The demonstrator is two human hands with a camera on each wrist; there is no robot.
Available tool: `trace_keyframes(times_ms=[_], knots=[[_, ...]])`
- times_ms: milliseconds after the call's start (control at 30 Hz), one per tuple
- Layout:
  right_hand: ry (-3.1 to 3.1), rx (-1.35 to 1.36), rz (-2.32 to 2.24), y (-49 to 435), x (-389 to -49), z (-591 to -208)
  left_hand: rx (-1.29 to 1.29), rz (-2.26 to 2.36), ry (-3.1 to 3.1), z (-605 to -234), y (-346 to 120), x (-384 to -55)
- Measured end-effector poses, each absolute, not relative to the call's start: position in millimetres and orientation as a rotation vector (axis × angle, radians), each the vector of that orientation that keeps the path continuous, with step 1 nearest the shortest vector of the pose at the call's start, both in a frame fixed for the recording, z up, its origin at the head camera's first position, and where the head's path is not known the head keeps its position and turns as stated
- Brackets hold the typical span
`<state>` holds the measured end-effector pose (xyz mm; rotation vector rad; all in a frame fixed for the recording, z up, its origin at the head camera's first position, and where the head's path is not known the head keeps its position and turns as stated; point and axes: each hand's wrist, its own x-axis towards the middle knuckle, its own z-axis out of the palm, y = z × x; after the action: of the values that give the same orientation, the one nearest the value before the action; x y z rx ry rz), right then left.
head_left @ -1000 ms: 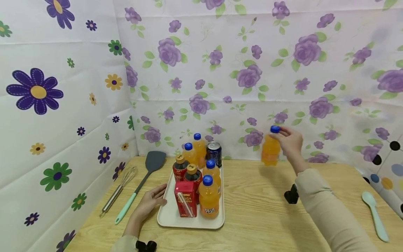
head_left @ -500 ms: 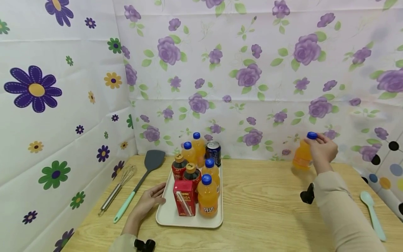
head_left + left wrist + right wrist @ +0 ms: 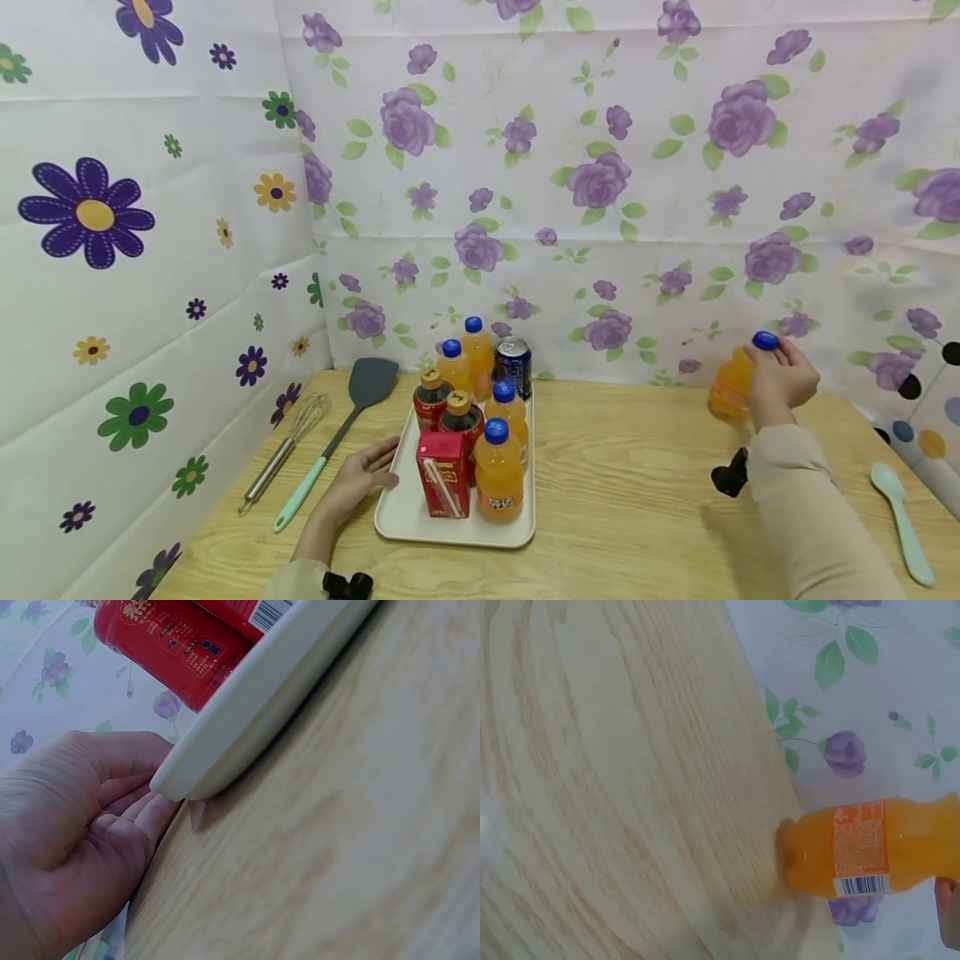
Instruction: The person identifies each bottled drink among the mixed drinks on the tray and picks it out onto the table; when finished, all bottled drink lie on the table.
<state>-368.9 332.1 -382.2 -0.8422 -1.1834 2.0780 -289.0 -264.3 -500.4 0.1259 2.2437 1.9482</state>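
Observation:
My right hand (image 3: pixel 782 377) grips an orange soda bottle (image 3: pixel 731 385) just below its blue cap, at the table's back right. The bottle tilts a little. In the right wrist view its base (image 3: pixel 799 855) is at the tabletop, close to the flowered wall; whether it touches I cannot tell. My left hand (image 3: pixel 360 479) holds the left rim of the cream tray (image 3: pixel 401 533), thumb at the rim and fingers partly under it in the left wrist view. On the tray stand several orange soda bottles (image 3: pixel 498 479), two dark bottles with red labels (image 3: pixel 462 421), a red drink carton (image 3: pixel 442 479) and a dark blue can (image 3: pixel 513 364).
Left of the tray lie a spatula (image 3: pixel 348 429) with a mint handle and a wire whisk (image 3: pixel 283 454). A mint spoon (image 3: pixel 902 521) lies near the right edge of the wooden table (image 3: pixel 622 492). Flowered cloth walls (image 3: pixel 540 167) rise behind and at the left.
The right hand has carried the orange soda bottle rightward and lowered it to the table's back right. My left hand and the tray stay in place.

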Motion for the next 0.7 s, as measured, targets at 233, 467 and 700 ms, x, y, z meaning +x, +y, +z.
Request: trace_keyframes(times_ms=[233, 467, 700], knots=[[-1.212, -0.830, 2.065, 330.7, -369.8, -386.7, 0.104, 1.950, 2.244, -498.3, -262.9, -288.0], [-1.302, -0.821, 1.967, 329.4, -369.6, -389.0, 0.106, 1.941, 2.255, -498.7, -262.4, -289.6], [-1.918, -0.865, 1.723, 333.1, -367.5, -385.2, 0.094, 1.953, 2.251, -499.7, -263.0, -289.9]])
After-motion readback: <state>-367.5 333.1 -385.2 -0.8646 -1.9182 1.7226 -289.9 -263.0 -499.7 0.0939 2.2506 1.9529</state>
